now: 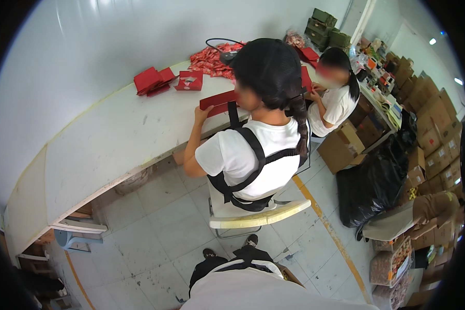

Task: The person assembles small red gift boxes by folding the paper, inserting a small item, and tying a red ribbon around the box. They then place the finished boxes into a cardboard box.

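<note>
Head view: the wearer's own hands are out of frame below the lower edge, so whether their fingers are spread or pressed together cannot be told. Only a white-shirted front and two shoes show at the bottom.

Straight ahead, a seated co-worker has the flat red box (pixel 218 102) lying at the near edge of the bench (pixel 113 139). The co-worker's hand (pixel 202 114) rests on the box's left end with its fingers laid over the card. The other hand is hidden behind the head.

My read on doing this well: keep the card flat against the bench edge, press along the creases rather than across them, and hold one end down while the other is worked.

The box is well apart from the wearer, with the chair (pixel 258 216) and the co-worker's back between them.

Farther along the bench, toward its back edge, lie a stack of red boxes (pixel 152 81), a small open box (pixel 189 80) and a heap of red sachets (pixel 212 59). A second person (pixel 336 98) sits at the right end. A black bag (pixel 372 183) and cartons (pixel 434 129) fill the floor on the right.
</note>
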`<state>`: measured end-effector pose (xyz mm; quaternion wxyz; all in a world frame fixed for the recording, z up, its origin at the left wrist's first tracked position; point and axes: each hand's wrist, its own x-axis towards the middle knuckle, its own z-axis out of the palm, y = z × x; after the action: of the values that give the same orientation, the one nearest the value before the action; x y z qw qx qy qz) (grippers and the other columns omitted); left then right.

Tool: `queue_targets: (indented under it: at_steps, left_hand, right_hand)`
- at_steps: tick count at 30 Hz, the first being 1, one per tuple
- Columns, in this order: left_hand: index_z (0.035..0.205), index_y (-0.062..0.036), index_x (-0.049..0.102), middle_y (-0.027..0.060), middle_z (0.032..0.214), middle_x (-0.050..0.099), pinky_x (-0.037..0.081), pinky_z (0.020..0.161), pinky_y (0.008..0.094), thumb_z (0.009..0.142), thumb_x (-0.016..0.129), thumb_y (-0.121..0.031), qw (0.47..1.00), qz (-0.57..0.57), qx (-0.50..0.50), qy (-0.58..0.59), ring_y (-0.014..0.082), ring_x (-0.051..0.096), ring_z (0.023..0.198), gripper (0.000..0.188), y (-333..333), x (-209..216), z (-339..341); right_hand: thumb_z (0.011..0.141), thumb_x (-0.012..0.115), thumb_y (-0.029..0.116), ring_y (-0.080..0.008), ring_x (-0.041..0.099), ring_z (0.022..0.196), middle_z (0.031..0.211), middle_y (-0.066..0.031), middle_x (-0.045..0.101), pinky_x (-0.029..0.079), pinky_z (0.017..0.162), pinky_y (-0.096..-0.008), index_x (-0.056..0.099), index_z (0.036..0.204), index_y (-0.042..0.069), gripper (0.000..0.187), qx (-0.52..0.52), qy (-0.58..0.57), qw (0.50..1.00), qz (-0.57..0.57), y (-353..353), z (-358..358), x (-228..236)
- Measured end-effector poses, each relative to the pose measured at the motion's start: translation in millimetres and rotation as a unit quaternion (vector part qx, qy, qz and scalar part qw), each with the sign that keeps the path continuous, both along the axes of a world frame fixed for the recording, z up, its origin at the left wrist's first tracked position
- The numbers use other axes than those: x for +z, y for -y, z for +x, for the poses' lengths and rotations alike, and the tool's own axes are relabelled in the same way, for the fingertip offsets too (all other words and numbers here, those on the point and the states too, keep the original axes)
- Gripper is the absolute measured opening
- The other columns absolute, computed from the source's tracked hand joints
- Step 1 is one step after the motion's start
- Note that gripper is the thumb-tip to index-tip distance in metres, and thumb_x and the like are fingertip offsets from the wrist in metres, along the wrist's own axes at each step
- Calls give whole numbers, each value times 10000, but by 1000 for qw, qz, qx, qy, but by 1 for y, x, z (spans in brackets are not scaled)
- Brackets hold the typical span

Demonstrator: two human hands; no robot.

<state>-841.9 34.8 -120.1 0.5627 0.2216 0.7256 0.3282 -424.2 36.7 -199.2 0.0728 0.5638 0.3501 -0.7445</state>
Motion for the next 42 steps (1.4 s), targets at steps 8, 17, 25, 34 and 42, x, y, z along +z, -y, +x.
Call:
queue_targets:
  at_steps: [8,17,25,34,42]
  left_hand:
    - [994,-43,623,129,925,634,491,777,329,877,567,-175,999,-12,-32,-10,236,614,880,185,-2,-5,-21]
    - [993,-43,626,137,929,634,492,776,334,873,568,-177,994,-6,-111,-23,245,615,882,189,-27,-15,-44]
    - [992,-43,628,144,932,635,492,776,337,870,568,-179,981,3,-184,-57,253,616,884,192,-54,-19,-51]
    - [990,-43,631,153,936,636,493,776,342,867,568,-181,974,-13,-213,-79,262,618,886,196,-40,-22,-86]
    - [989,-43,634,160,939,637,494,776,346,864,568,-183,885,-46,-453,-99,269,619,888,199,63,-66,-186]
  right_hand:
    - [774,607,248,-221,619,727,774,-106,659,481,635,-341,669,882,59,227,-22,3,1000,-2,9,-17,-1]
    - [778,591,247,-248,622,734,777,-123,660,478,639,-355,668,897,59,236,-42,-26,999,9,46,-45,-6]
    - [782,576,247,-272,625,741,780,-137,661,475,643,-367,667,910,59,245,-57,-73,996,15,71,-75,-32]
    - [786,559,246,-298,629,748,783,-153,661,472,647,-382,666,925,59,256,-6,-108,994,-4,84,-94,-36]
    - [782,574,296,-322,644,787,800,-139,663,497,656,-426,638,834,71,240,397,222,818,352,-90,-149,147]
